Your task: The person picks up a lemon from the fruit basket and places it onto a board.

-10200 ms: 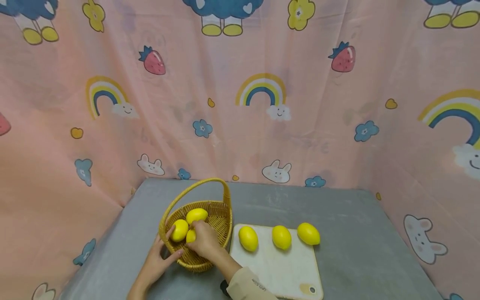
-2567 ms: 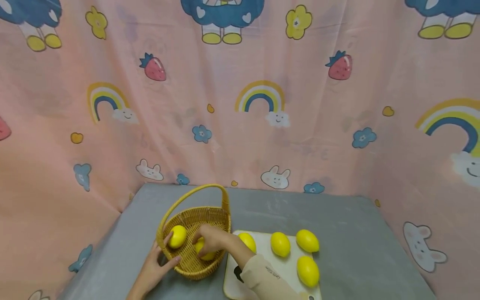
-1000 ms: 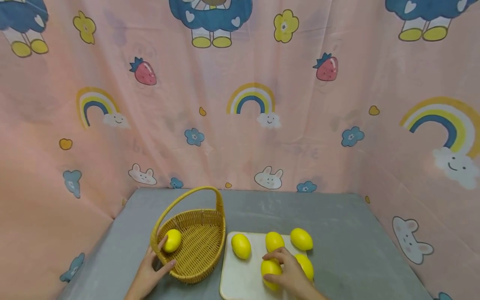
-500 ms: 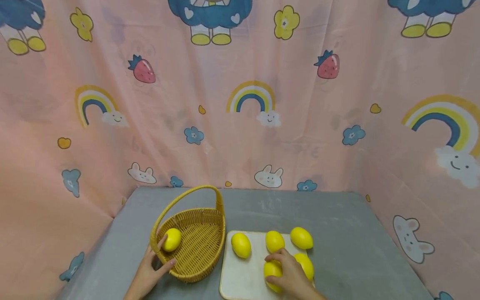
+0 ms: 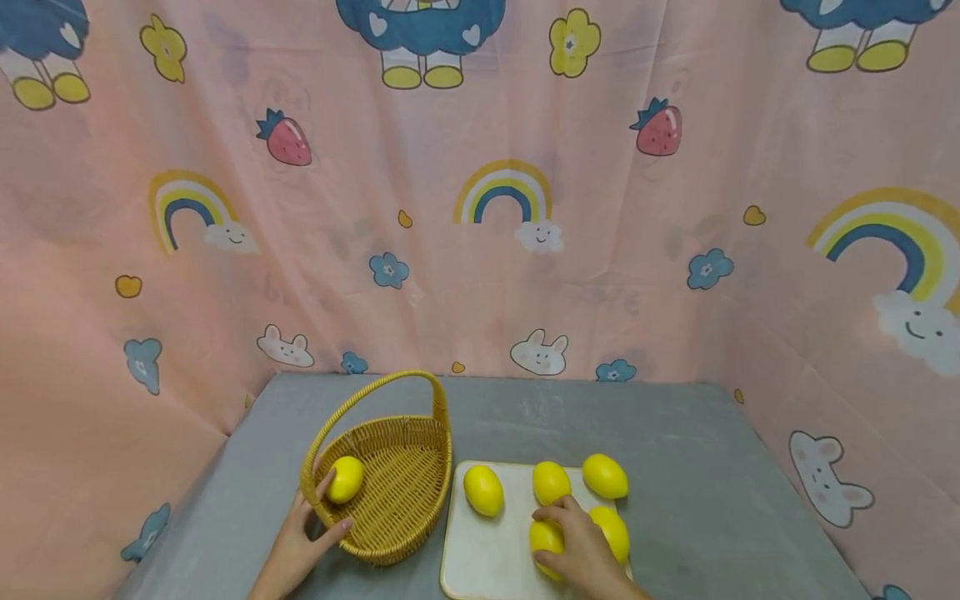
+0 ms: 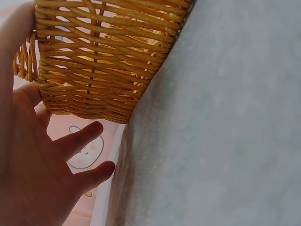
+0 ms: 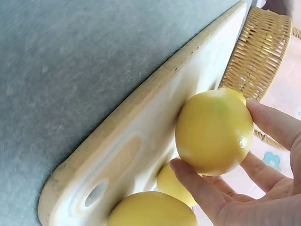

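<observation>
My left hand (image 5: 298, 542) grips the near-left side of a woven wicker basket (image 5: 397, 558) with a tall handle, fingers and thumb over its rim. Inside the basket, by those fingertips, lies a single lemon (image 5: 346, 480). My right hand (image 5: 585, 550) pinches another lemon (image 7: 214, 132) between thumb and fingers, low at the white cutting board (image 5: 480, 567). In the right wrist view its underside seems to meet the board. More lemons sit around it: one at the board's left (image 5: 483, 490), one behind (image 5: 551, 482), one at the right (image 5: 611, 533), partly hidden by my hand.
A further lemon (image 5: 604, 476) lies at the board's back right corner, overhanging its edge. The board has a hole (image 7: 96, 194) at one corner. A grey tabletop (image 5: 705, 500) runs back to a pink patterned curtain (image 5: 450, 317).
About ten seconds ago three lemons lay in the basket and three on the board; two have since moved to the board. In the last second the held lemon shifts slightly right.
</observation>
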A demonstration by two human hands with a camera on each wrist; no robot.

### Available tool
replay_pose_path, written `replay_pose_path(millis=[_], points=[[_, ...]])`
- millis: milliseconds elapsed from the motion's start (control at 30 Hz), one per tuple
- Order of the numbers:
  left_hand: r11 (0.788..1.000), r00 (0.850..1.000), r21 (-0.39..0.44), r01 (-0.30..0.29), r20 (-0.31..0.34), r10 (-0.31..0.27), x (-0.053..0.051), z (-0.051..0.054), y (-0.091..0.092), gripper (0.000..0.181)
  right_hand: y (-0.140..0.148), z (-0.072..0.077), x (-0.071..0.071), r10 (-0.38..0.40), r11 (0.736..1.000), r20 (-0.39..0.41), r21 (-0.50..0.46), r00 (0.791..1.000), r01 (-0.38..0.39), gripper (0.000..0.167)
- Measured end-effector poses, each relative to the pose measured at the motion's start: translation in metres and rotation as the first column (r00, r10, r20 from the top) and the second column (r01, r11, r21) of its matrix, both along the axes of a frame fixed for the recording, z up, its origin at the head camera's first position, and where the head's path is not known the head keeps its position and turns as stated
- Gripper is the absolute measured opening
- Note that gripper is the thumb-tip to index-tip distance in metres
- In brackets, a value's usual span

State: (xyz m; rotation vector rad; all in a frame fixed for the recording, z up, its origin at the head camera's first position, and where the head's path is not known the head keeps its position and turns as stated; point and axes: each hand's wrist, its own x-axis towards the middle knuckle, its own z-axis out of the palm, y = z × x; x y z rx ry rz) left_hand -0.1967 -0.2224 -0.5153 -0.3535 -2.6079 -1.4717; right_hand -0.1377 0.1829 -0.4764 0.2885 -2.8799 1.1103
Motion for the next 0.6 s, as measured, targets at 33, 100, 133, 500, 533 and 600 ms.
replay_pose_path(millis=[33,100,133,500,533,600], points=[[1.0,1.0,0.001,-0.001,0.002,0.001,0.0001,-0.0002,-0.0001,0.075,-0.0005,-0.0003,0.0001,-0.002,1.0,-0.004,0.002,1.0,0.002,0.041],[1.0,1.0,0.001,-0.003,0.005,0.003,0.0001,-0.0004,-0.0002,0.075,-0.0014,-0.001,0.0002,-0.005,1.0,-0.009,0.002,1.0,0.005,0.042],[1.0,1.0,0.003,-0.002,0.009,0.002,0.0003,-0.0005,-0.0002,0.075,-0.0015,-0.0008,-0.0001,-0.003,1.0,-0.002,0.002,1.0,0.003,0.042],[1.0,1.0,0.008,0.002,0.024,-0.002,-0.0001,-0.001,-0.0005,0.075,0.0001,0.0029,-0.002,-0.013,0.999,-0.001,0.037,1.0,0.013,0.043],[1.0,1.0,0.006,0.001,0.025,-0.001,-0.0002,-0.0008,-0.0004,0.075,0.0003,0.0031,-0.0017,-0.014,0.999,-0.013,0.04,1.0,0.015,0.043],[1.0,1.0,0.005,-0.002,0.028,0.001,-0.0004,-0.0005,-0.0003,0.075,0.0006,0.0041,-0.0007,-0.018,0.999,-0.034,0.046,0.999,0.019,0.043]])
